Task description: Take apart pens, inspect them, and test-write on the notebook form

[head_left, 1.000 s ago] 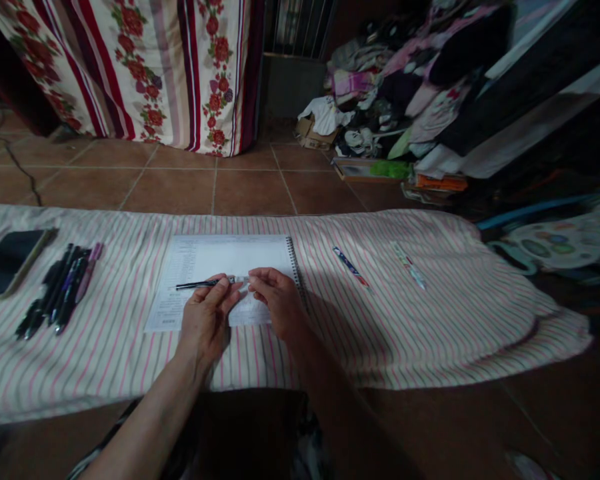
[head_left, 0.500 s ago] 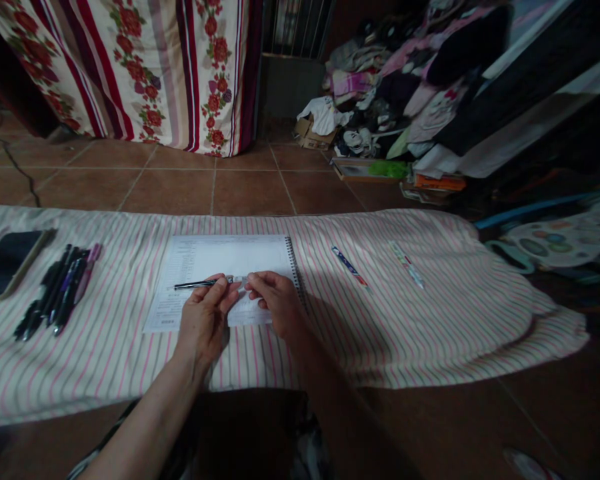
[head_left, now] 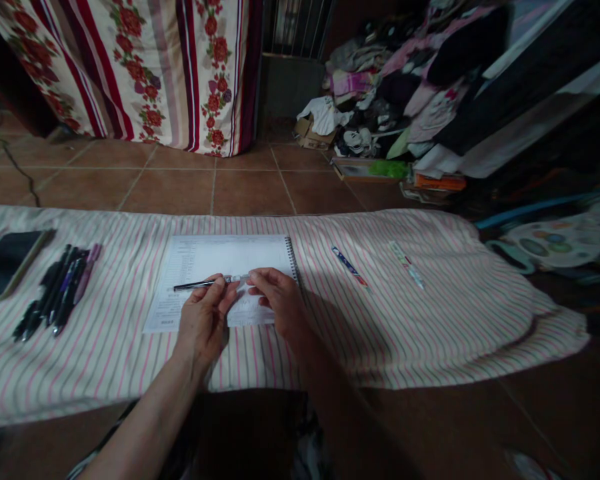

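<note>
Between thumb and fingers, my left hand (head_left: 205,313) grips a black pen (head_left: 195,285) with a clear section at its right end. My right hand (head_left: 283,303) is closed in a pinch at that clear end; its fingertips hide the very tip. Both hands are just above a spiral notebook (head_left: 220,253), whose white page has printed lines along the left side. To the right lie a dark blue and red patterned pen (head_left: 350,268) and a pale patterned pen (head_left: 406,265), apart from each other on the cloth.
Several black and purple pens (head_left: 63,287) lie bunched on the left, beside a phone (head_left: 10,263). A striped cloth (head_left: 455,320) covers the low surface. Beyond are a tiled floor (head_left: 180,183), a floral curtain (head_left: 170,73) and a heap of clothes (head_left: 395,93).
My right hand has shifted very slightly to the right and up along the pen's clear end. My left hand and the pen stay nearly in place.
</note>
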Demonstrator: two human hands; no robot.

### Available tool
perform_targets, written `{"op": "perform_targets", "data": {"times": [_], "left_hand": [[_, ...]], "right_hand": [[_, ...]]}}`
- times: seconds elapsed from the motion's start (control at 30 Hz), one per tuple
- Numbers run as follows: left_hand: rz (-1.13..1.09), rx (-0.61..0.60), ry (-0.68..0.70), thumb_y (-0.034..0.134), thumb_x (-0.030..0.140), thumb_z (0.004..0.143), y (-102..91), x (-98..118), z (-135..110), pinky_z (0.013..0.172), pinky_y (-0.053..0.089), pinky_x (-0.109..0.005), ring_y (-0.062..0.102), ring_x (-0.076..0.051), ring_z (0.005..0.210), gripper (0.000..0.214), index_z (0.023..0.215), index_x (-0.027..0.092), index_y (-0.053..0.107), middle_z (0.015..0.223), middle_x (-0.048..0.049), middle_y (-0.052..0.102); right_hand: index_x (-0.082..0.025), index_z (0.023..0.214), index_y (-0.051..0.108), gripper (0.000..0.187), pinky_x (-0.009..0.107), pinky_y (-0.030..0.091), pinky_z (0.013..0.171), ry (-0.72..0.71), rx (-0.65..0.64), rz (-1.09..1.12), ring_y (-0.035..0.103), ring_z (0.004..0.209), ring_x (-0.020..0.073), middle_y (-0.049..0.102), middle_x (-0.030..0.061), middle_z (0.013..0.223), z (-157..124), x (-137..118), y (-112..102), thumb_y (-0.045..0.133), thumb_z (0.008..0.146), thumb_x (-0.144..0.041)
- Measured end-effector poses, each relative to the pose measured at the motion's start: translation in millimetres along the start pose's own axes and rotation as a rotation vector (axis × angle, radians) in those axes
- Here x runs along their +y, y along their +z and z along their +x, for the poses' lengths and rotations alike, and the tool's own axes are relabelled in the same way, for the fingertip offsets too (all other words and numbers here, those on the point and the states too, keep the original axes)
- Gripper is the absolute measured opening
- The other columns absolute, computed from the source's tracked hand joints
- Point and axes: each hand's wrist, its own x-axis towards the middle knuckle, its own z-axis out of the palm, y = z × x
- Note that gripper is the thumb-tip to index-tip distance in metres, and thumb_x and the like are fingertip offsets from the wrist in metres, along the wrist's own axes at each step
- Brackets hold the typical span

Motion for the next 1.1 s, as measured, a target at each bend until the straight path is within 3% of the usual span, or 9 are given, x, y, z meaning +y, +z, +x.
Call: {"op": "perform_targets", "data": {"times": [0.67,0.93,1.1], "left_hand": [[0.0,-0.013,-0.103,0.049,-0.001,0.083,-0.9,1.2,1.8,0.06,0.057,-0.015,0.07,-0.013,0.068,0.017,0.074,0.01,0.058,0.071,-0.0054,0.067],[0.014,-0.021,-0.026,0.052,-0.003,0.08,-3.2,-5.5,4.6,0.064,0.059,-0.02,0.07,-0.015,0.068,0.017,0.07,0.009,0.06,0.067,-0.0047,0.067],[0.003,-0.016,-0.035,0.052,-0.001,0.081,-3.4,-6.5,5.6,0.065,0.058,-0.019,0.07,-0.014,0.069,0.016,0.071,0.008,0.061,0.068,-0.005,0.067]], "right_hand": [[-0.019,0.085,0.066,0.028,0.023,0.05,0.058,-0.075,0.029,0.078,0.067,0.072,0.0157,0.069,0.0021,0.077,2.9,0.2,1.2,0.066,0.066,-0.039],[-0.016,0.082,0.066,0.027,0.025,0.051,0.059,-0.075,0.053,0.145,0.066,0.069,0.0154,0.067,0.0017,0.071,7.9,6.4,1.4,0.068,0.064,-0.036],[-0.016,0.082,0.066,0.028,0.025,0.051,0.057,-0.085,0.078,0.191,0.067,0.069,0.0159,0.069,0.0035,0.079,11.0,10.3,0.7,0.069,0.063,-0.037]]}}
